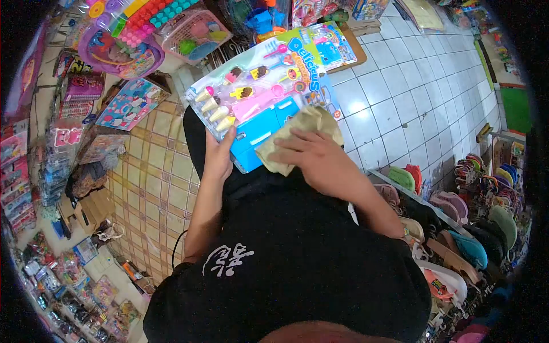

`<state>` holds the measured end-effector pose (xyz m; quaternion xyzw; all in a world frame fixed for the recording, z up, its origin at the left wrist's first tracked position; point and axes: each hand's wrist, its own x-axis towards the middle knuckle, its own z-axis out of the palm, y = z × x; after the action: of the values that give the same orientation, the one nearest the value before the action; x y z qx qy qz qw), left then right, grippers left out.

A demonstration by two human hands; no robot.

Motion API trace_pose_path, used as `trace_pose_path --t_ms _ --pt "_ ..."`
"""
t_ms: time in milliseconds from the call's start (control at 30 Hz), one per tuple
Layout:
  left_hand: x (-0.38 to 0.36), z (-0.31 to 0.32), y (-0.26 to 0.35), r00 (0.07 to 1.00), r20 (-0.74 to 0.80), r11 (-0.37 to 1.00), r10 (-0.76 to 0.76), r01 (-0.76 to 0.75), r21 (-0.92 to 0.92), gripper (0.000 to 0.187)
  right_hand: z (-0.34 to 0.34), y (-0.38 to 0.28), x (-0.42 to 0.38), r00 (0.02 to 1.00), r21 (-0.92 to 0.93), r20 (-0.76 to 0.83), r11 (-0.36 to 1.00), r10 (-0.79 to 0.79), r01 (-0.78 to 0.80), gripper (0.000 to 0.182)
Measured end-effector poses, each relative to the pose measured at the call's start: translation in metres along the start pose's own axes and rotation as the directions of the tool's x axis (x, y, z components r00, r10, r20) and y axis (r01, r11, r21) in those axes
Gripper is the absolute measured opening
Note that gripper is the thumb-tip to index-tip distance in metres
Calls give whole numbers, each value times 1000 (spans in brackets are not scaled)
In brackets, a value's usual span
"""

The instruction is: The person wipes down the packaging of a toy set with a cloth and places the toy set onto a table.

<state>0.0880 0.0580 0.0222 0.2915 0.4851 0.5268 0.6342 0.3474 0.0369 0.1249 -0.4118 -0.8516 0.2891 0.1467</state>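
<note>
A large toy ice-cream set (251, 106) in a carded plastic package lies tilted across my lap, showing toy cones, ice pops and a blue plastic piece. My left hand (219, 157) grips its lower left edge, with the thumb on the front. A crumpled beige cloth (303, 131) rests on the lower right of the package. My right hand (314, 157) presses down on the cloth with its fingers spread over it. Part of the package's lower right is hidden beneath the cloth.
Pink toy basket (196, 35) and other packaged toys crowd the top. Racks of sandals (452, 206) stand at the right. Wrapped goods (80, 268) fill the left side. White floor tiles (383, 91) stretch right; brown-patterned tiles (154, 171) lie left.
</note>
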Motion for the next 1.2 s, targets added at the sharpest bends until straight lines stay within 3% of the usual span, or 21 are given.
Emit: trace_pose_path --t_ms 67,100,200,233,333,367,467,567,700,800,833,933,1033,1200 --pt "-1 -1 2 1000 1 999 -23 23 -36 62 -10 3 -3 995 54 103 998 7 -13 48" --pt "1 -2 0 1000 5 999 -28 28 -42 62 -18 1 -3 1000 110 -29 994 10 -7 51" --pt "0 -10 -4 999 5 997 -54 54 -62 61 -27 4 14 945 44 -316 996 90 -80 52" --pt "0 -10 -5 998 9 996 -58 58 -72 61 -20 17 22 922 38 -372 994 105 -98 50" --pt "3 -14 -12 996 2 989 -85 85 -122 59 10 32 34 909 -205 -416 971 27 -122 47" --pt "2 -13 -13 996 -7 988 -90 88 -128 58 24 32 33 938 -77 -344 994 40 -71 44" --pt "1 -17 -19 993 -47 980 -110 101 -170 57 46 8 16 961 -206 -275 975 25 -85 42" --pt "1 -23 -26 979 -94 964 -178 154 -218 56 59 0 -8 993 -175 -116 984 17 -37 51" --pt "7 -36 -33 973 -46 941 -227 207 -269 57 22 8 -21 999 55 50 998 10 -13 43" --pt "13 -27 -26 981 -52 953 -188 170 -252 58 -13 28 -22 958 344 17 898 287 -276 40" --pt "14 -20 -25 984 -59 957 -168 149 -249 59 -12 35 -24 923 355 -268 919 277 -172 42" --pt "9 -10 -11 994 -52 985 -99 90 -144 60 -22 37 -13 767 117 -604 977 214 -180 49" --pt "8 4 1 1000 4 999 -18 18 -39 64 -12 35 9 790 78 -599 992 126 -99 51" --pt "3 23 12 997 35 996 75 -77 54 64 31 3 14 925 -128 -377 992 -41 -9 44"
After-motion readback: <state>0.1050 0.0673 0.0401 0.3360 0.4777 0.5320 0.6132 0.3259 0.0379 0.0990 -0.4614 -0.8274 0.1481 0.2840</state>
